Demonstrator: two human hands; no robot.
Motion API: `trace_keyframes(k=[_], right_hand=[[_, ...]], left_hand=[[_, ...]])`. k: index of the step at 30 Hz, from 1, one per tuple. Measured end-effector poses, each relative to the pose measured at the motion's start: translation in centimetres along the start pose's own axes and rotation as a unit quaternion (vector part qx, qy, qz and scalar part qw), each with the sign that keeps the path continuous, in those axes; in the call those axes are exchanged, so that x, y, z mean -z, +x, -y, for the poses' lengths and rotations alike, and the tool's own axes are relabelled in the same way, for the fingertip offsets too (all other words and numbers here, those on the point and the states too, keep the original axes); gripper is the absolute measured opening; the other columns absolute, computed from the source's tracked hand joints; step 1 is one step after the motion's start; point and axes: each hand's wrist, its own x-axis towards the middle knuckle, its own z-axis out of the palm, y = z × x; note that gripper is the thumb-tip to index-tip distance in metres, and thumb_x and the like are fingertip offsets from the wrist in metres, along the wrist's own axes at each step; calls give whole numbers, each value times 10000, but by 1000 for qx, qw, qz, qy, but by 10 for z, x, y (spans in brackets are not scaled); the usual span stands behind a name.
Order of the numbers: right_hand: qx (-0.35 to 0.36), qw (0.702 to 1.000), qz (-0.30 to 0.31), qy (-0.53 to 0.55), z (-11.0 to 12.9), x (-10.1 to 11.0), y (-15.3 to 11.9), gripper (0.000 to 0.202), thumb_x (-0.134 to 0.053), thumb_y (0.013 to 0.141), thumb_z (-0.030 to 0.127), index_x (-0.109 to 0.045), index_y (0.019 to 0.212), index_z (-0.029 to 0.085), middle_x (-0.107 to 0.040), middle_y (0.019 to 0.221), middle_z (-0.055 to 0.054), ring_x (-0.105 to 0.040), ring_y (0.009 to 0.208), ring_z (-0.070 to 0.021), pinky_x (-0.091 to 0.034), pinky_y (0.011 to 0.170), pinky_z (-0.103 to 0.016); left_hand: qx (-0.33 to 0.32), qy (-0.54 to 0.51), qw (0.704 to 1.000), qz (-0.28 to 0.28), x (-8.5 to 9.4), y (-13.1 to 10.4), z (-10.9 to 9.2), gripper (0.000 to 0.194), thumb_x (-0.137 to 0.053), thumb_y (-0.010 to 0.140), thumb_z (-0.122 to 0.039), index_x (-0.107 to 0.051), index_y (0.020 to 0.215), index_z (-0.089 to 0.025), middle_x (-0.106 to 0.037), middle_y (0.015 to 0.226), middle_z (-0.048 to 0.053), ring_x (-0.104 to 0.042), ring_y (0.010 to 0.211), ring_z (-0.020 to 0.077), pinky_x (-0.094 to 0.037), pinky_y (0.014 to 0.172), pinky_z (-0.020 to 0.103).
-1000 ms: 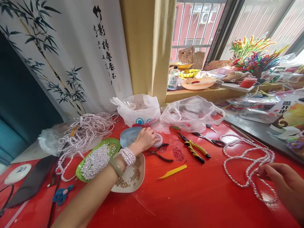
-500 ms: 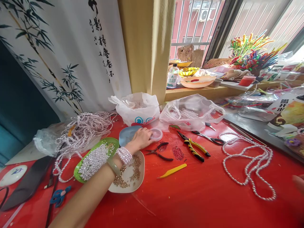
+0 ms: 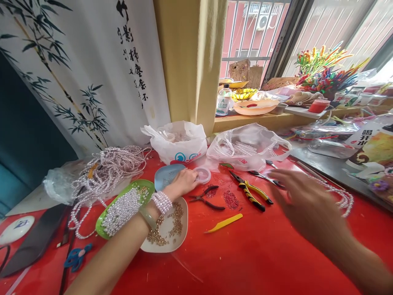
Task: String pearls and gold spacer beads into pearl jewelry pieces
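Observation:
My left hand (image 3: pixel 184 182) reaches over the dishes, its curled fingers at the near left rim of a small round translucent spool (image 3: pixel 203 175) on the table. Its wrist wears a pearl bracelet (image 3: pixel 161 202) and a pale green bangle (image 3: pixel 147 218). Beneath that wrist are a white dish (image 3: pixel 181 241) of gold beads and a green dish (image 3: pixel 98 224) of pearly beads; a blue dish (image 3: pixel 158 179) lies behind. My right hand (image 3: pixel 302 200), somewhat blurred, hangs empty with fingers stretched out, partly covering scissors (image 3: pixel 260 175) and a looped bead string (image 3: pixel 345 200).
Small dark-handled pliers (image 3: pixel 211 205), yellow-black pliers (image 3: pixel 250 196) and yellow tweezers (image 3: pixel 224 223) lie mid-table. Two plastic bags (image 3: pixel 179 143) stand at the back. Heaped bead strings (image 3: pixel 107 168) are at left, a blue bow (image 3: pixel 78 256) nearer. A grey board (image 3: pixel 331 168) edges the right.
My right hand has come in from the right edge and now spreads over the bead string and scissors. My left hand stays at the spool.

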Motion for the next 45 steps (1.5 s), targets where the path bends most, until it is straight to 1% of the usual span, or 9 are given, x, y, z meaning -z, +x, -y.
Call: trace_keyframes(k=[2, 3, 7, 11, 15, 18, 25, 35, 45], right_hand=[[86, 988, 128, -21, 26, -28, 32, 246, -346, 895, 180, -553, 1028, 171, -588, 1084, -119, -546, 985, -233, -439, 814, -383], [107, 982, 154, -20, 33, -47, 42, 240, -361, 893, 157, -564, 1021, 178, -588, 1089, -98, -537, 1007, -207, -441, 829, -344], [108, 974, 195, -39, 32, -115, 73, 219, -470, 878, 218, -544, 1071, 146, -576, 1079, -81, -569, 932, -184, -475, 781, -352], [91, 970, 216, -65, 21, -146, 93, 281, -503, 864, 282, -517, 1117, 161, -543, 1125, -78, -569, 921, -186, -481, 767, -384], [87, 966, 232, -73, 14, -151, 91, 271, -505, 864, 275, -524, 1109, 163, -545, 1123, -80, -568, 927, -185, -479, 771, -373], [83, 965, 236, -72, 7, -150, 82, 278, -512, 860, 274, -524, 1109, 152, -544, 1122, -87, -567, 929, -188, -478, 773, -373], [22, 975, 209, -76, -3, -153, 78, 290, -506, 863, 278, -511, 1124, 153, -544, 1121, -79, -569, 925, -191, -481, 766, -388], [47, 970, 237, -20, -16, -167, 86, 280, -499, 866, 279, -514, 1120, 161, -545, 1122, -74, -569, 922, -187, -481, 766, -387], [70, 980, 183, 35, -22, -167, 79, 277, -497, 868, 278, -515, 1120, 165, -543, 1127, -74, -567, 926, -187, -480, 770, -389]], left_hand=[[1, 0, 1000, 3, 0, 1, 0, 273, -466, 842, -339, -607, 939, -126, -656, 932, 120, -594, 885, 241, -412, 814, 338], [2, 1, 1000, 4, 0, 1, -1, 270, -468, 839, -338, -607, 931, -125, -656, 930, 120, -596, 885, 243, -410, 820, 341], [10, 6, 1000, 10, -1, 3, 0, 254, -473, 830, -342, -600, 893, -131, -656, 926, 118, -595, 902, 241, -378, 880, 364], [12, 2, 1000, 21, -2, 4, 4, 222, -465, 828, -320, -585, 907, -150, -648, 971, 101, -570, 965, 229, -331, 941, 415], [13, -9, 1000, 12, 0, 1, 8, 195, -463, 820, -266, -582, 951, -183, -525, 1221, 86, -359, 1211, 248, -256, 993, 478], [34, -14, 999, -19, 0, 0, 8, 214, -451, 828, -288, -611, 912, -174, -453, 1282, 98, -269, 1238, 281, -212, 1014, 486], [91, -51, 994, -35, -11, 9, 6, 364, -458, 812, -448, -614, 937, -144, -559, 1110, 150, -422, 1078, 308, -303, 934, 471], [47, -176, 983, 27, -12, 11, 26, 274, -480, 799, -267, -561, 1059, -232, -441, 1328, 74, -380, 1201, 261, -194, 992, 549], [-49, -227, 972, -36, -7, 9, 21, 447, -450, 697, 1, -539, 1091, -190, -468, 1302, 78, -437, 1169, 205, -304, 999, 400]])
